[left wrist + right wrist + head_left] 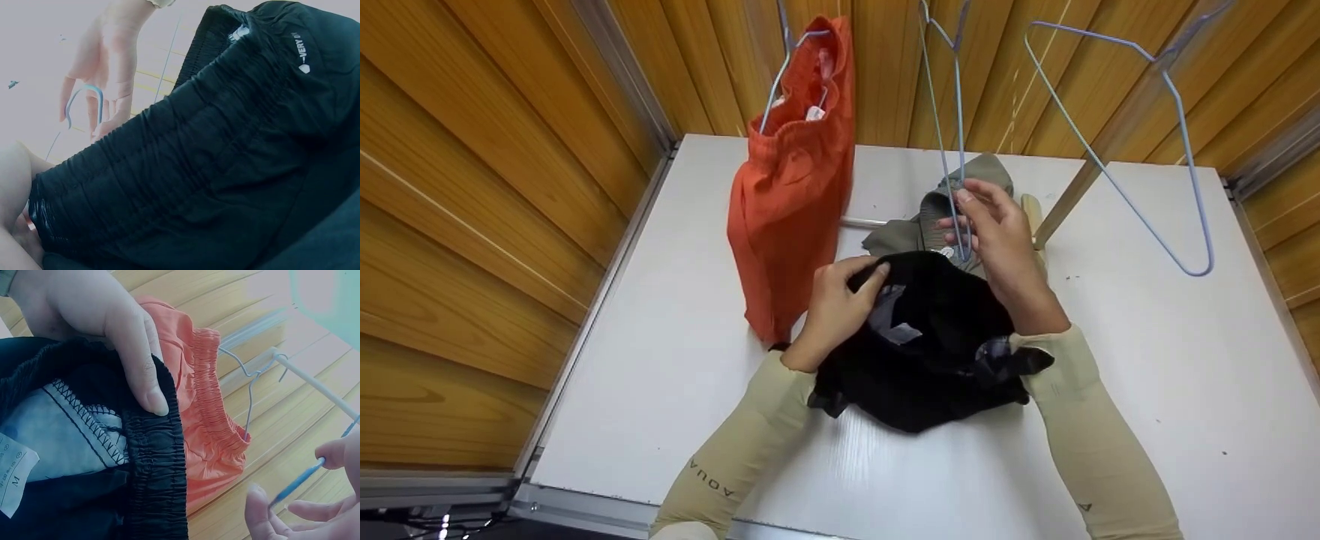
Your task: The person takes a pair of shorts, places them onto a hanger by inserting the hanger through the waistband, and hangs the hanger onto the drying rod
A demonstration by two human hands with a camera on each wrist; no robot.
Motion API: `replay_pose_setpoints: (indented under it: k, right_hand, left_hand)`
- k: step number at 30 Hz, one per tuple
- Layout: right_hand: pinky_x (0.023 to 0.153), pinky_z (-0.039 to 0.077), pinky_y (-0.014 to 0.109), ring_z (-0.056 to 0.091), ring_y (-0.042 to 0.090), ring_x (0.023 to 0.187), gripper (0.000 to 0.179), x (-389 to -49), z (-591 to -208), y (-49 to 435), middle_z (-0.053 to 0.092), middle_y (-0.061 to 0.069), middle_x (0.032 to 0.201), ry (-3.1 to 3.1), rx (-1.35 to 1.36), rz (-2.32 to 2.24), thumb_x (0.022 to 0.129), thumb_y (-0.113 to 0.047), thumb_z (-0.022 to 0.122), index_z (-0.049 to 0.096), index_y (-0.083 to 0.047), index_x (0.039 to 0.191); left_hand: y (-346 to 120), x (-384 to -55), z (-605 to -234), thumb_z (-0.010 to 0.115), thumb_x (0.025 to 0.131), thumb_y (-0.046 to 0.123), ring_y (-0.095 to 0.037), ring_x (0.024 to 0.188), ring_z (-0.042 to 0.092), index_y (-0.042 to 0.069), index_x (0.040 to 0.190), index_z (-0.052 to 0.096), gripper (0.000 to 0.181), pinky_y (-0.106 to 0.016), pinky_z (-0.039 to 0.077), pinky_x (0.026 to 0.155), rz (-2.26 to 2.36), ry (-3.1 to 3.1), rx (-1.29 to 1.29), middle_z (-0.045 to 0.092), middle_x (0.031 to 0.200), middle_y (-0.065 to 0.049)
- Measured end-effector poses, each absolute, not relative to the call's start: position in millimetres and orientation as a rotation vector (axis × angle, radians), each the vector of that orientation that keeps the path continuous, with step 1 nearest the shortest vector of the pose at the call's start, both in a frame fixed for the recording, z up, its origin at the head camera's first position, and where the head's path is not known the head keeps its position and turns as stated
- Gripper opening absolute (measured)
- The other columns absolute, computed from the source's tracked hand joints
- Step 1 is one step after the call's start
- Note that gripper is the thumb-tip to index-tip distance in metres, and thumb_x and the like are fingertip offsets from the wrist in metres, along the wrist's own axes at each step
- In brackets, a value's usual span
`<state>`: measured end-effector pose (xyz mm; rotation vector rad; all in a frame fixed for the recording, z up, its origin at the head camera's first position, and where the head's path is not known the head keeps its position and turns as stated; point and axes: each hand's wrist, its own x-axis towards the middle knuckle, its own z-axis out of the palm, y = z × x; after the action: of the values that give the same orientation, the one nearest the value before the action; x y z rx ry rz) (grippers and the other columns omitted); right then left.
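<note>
Black cloth, gathered waistband (pixel 152 152): one garment (pixel 919 390), over the surface (pixel 1147 390), waist opening spread between both hands. Left hand (pixel 844 300): fingers pinching the waistband. Right hand (pixel 1001 236): fingers curled around the lower end of a blue hanger (pixel 959 112). Remotely, I would hold the waistband taut and ease the hanger in clear of the label (pixel 900 332). Nearby: orange garment (pixel 791 225), crowding left; grey-green garment (pixel 990 171) behind, contact unclear; spare hanger (pixel 1192 161), right, well apart.

Free room left of the orange shorts (pixel 789 232) — rightward obstacles: black shorts (pixel 919 382), wooden post (pixel 1069 204).
</note>
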<state>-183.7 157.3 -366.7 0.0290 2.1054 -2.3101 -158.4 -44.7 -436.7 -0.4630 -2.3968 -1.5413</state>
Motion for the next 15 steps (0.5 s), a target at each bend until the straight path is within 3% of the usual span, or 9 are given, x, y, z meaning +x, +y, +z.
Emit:
replay_pose_setpoints:
  k: [6, 15]
  right_hand:
    - [0.072, 0.055, 0.021, 0.066, 0.010, 0.081, 0.042, -182.5, -365.9, 158.7, 0.064, -0.001, 0.108, 2.106, 0.036, -2.381, 0.102, -0.020, 0.047, 0.041, 0.003, 0.135]
    - [0.068, 0.053, 0.020, 0.066, 0.011, 0.078, 0.027, -181.5, -363.0, 159.6, 0.069, 0.003, 0.106, 2.023, 0.063, -2.502, 0.102, -0.020, 0.045, 0.048, -0.006, 0.125]
  left_hand:
    - [-44.6, -157.8, -436.1, 0.066, 0.092, 0.021, -0.012, 0.087, 0.069, 0.010, 0.093, 0.076, 0.016, -0.026, 0.053, 0.081, -1.554, -2.397, -0.458, 0.075, 0.092, -0.002]
    - [-44.5, -157.8, -437.1, 0.066, 0.091, 0.020, -0.013, 0.088, 0.069, 0.009, 0.094, 0.077, 0.016, -0.026, 0.053, 0.082, -1.559, -2.400, -0.454, 0.075, 0.093, -0.003]
